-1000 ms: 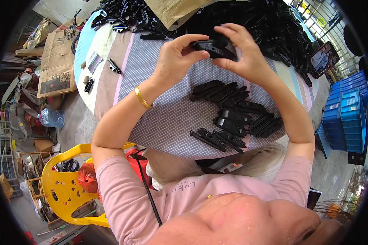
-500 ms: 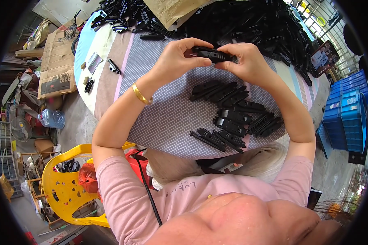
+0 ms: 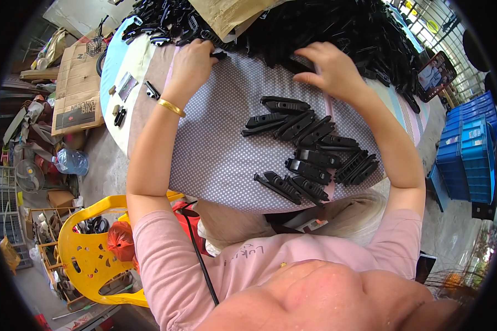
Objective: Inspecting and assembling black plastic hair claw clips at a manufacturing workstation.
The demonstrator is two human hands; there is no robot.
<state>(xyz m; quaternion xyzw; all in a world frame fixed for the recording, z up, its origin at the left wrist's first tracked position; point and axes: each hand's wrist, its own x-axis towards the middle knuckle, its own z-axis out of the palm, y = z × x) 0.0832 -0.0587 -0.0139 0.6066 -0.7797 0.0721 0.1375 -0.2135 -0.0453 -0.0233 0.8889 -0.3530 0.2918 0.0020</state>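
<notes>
My left hand [image 3: 192, 63] is at the near left edge of a heap of black plastic parts [image 3: 320, 30], its fingers curled. From them juts the end of a small black plastic piece [image 3: 220, 55]. Farther right, my right hand [image 3: 332, 69] reaches to the heap's near edge, thumb and fingers apart around a dark part; contact with it is unclear. Between my forearms lies a group of long, slotted black plastic pieces [image 3: 315, 132], several of them in slanted rows. The farthest one, a slim black piece [image 3: 285, 105], lies just beyond the rest.
A brown paper sheet [image 3: 232, 16] covers part of the heap. The round table has a dotted, striped cloth [image 3: 215, 165]. A phone [image 3: 436, 76] stands at the right edge. Blue crates [image 3: 466, 157] are on the right, a yellow chair [image 3: 88, 254] at the lower left.
Both hands held a black piece together over the cloth; now that piece lies beyond the group. My left hand has moved left and away, my right hand slightly right, both to the heap.
</notes>
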